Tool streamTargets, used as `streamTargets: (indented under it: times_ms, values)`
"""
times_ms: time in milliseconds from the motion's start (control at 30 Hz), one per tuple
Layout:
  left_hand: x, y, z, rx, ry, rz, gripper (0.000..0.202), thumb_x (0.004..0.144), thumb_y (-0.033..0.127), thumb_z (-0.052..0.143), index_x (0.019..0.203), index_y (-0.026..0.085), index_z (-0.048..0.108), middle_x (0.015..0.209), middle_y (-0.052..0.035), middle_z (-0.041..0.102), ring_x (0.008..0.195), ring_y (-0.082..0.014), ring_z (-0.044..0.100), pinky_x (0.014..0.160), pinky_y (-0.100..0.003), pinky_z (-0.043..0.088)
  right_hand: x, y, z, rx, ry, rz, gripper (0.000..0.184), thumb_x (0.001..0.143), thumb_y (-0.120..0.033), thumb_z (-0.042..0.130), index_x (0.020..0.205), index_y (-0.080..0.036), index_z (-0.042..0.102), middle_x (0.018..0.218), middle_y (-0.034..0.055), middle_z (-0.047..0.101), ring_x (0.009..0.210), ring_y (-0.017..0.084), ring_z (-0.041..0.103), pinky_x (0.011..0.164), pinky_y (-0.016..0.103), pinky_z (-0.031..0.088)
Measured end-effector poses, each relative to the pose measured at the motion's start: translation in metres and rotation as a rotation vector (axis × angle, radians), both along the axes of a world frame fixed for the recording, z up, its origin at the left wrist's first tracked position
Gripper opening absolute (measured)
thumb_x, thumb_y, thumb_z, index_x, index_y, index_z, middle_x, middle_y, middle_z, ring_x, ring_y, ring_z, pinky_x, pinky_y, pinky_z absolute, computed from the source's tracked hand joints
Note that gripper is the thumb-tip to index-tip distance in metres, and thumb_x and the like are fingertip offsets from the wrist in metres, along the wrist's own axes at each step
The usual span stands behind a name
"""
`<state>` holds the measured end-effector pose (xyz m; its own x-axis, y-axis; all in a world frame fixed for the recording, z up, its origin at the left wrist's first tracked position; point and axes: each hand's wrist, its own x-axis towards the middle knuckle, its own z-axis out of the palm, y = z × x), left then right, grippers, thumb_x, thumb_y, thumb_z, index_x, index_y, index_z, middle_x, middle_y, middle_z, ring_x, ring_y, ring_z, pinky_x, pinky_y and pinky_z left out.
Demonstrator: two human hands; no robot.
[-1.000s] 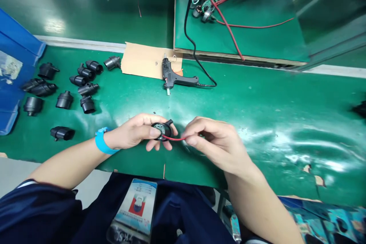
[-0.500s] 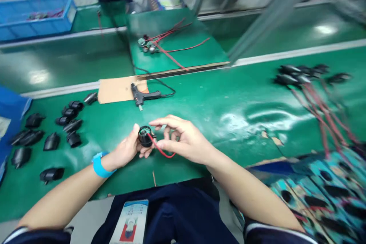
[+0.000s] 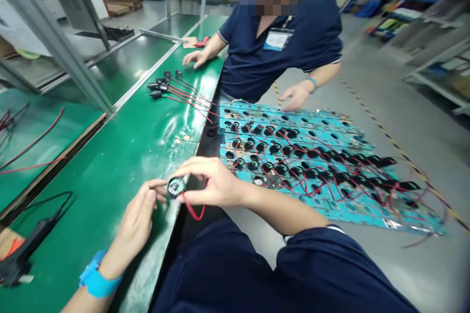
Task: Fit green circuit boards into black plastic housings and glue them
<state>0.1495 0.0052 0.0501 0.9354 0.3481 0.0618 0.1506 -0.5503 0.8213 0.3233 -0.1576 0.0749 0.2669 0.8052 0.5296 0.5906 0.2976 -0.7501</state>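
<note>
My right hand (image 3: pixel 216 183) pinches a round black housing (image 3: pixel 171 192) between thumb and fingers, just over the front edge of the green bench. A green circuit board (image 3: pixel 177 185) shows in its open end. From it a red wire (image 3: pixel 194 212) loops down below my right thumb. Beside the housing, at its left, is my left hand (image 3: pixel 137 217), with fingers stretched out and loosely bent. Its fingertips lie close to the housing's rim; whether they touch it I cannot tell.
Black housings with red wires (image 3: pixel 161 85) lie farther along the bench (image 3: pixel 121 156). A glue gun (image 3: pixel 33 239) rests at lower left. At right, a blue rack (image 3: pixel 330 212) carries rows of wired housings. Behind it stands a co-worker (image 3: pixel 271 54), one hand over the bench, the other near the rack.
My view has swung right, bringing the co-worker and whole rack into sight. The housing has passed from my left hand to my right, and my left fingers have come off their grip.
</note>
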Motion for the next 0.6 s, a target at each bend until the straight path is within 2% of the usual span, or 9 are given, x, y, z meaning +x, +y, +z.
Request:
streamTargets:
  times_ms: [67, 133, 233, 300, 367, 433, 533, 600]
  values:
    - [0.016, 0.005, -0.004, 0.072, -0.003, 0.009, 0.039, 0.101, 0.050, 0.041, 0.091, 0.019, 0.062, 0.089, -0.0050, 0.066, 0.084, -0.0191, 0.062, 0.079, -0.031, 0.049, 0.036, -0.030, 0.000, -0.101, -0.062, -0.257, 0.039, 0.078, -0.040, 0.080, 0.108, -0.016, 0.074, 0.092, 0.0038, 0.072, 0.063, 0.009, 0.051, 0.058, 0.023, 0.042]
    - [0.025, 0.013, -0.013, 0.166, -0.001, 0.015, 0.040, 0.101, 0.046, 0.043, 0.075, 0.020, 0.057, 0.079, -0.0021, 0.061, 0.077, -0.0169, 0.060, 0.074, -0.028, 0.047, 0.078, -0.060, -0.001, -0.199, -0.114, -0.502, 0.042, 0.078, -0.047, 0.078, 0.107, -0.017, 0.075, 0.087, 0.0020, 0.069, 0.059, 0.008, 0.044, 0.055, 0.024, 0.036]
    - [0.027, 0.025, -0.032, 0.238, 0.021, -0.063, 0.043, 0.101, 0.043, 0.045, 0.066, 0.020, 0.054, 0.071, 0.0004, 0.056, 0.067, -0.0147, 0.056, 0.067, -0.026, 0.045, 0.148, -0.102, -0.006, -0.257, -0.138, -0.740, 0.050, 0.077, -0.051, 0.076, 0.109, -0.012, 0.074, 0.085, 0.0036, 0.068, 0.060, 0.010, 0.043, 0.057, 0.026, 0.034]
    - [0.026, 0.031, -0.042, 0.296, 0.014, -0.142, 0.042, 0.099, 0.042, 0.049, 0.063, 0.020, 0.055, 0.070, 0.0002, 0.058, 0.070, -0.0154, 0.059, 0.069, -0.026, 0.047, 0.195, -0.123, -0.012, -0.315, -0.155, -0.852, 0.052, 0.077, -0.050, 0.076, 0.109, -0.010, 0.073, 0.080, 0.0035, 0.066, 0.061, 0.011, 0.043, 0.059, 0.028, 0.034]
    - [0.024, 0.034, -0.048, 0.354, -0.003, -0.181, 0.041, 0.097, 0.040, 0.052, 0.061, 0.021, 0.055, 0.073, -0.0004, 0.062, 0.075, -0.0162, 0.062, 0.072, -0.025, 0.050, 0.238, -0.134, -0.023, -0.397, -0.163, -0.912, 0.049, 0.079, -0.049, 0.075, 0.108, -0.009, 0.074, 0.074, 0.0025, 0.064, 0.060, 0.012, 0.046, 0.061, 0.029, 0.035]
    - [0.022, 0.035, -0.052, 0.405, -0.018, -0.187, 0.038, 0.096, 0.037, 0.054, 0.062, 0.021, 0.057, 0.077, -0.0006, 0.065, 0.077, -0.0164, 0.064, 0.073, -0.025, 0.051, 0.275, -0.136, -0.037, -0.492, -0.165, -0.919, 0.045, 0.082, -0.047, 0.074, 0.109, -0.011, 0.073, 0.077, 0.0024, 0.066, 0.063, 0.013, 0.052, 0.064, 0.030, 0.041]
    - [0.021, 0.034, -0.055, 0.472, -0.047, -0.186, 0.032, 0.095, 0.034, 0.058, 0.065, 0.022, 0.060, 0.078, -0.0012, 0.066, 0.077, -0.0167, 0.066, 0.073, -0.024, 0.053, 0.318, -0.125, -0.063, -0.633, -0.164, -0.870, 0.035, 0.092, -0.043, 0.067, 0.113, -0.015, 0.067, 0.102, 0.0051, 0.069, 0.084, 0.017, 0.065, 0.078, 0.035, 0.054]
    - [0.022, 0.033, -0.056, 0.498, -0.052, -0.187, 0.029, 0.094, 0.033, 0.059, 0.068, 0.022, 0.061, 0.078, -0.0016, 0.066, 0.076, -0.0167, 0.065, 0.071, -0.024, 0.053, 0.339, -0.113, -0.080, -0.704, -0.161, -0.836, 0.032, 0.097, -0.039, 0.061, 0.118, -0.016, 0.063, 0.117, 0.0074, 0.066, 0.099, 0.020, 0.065, 0.087, 0.040, 0.057]
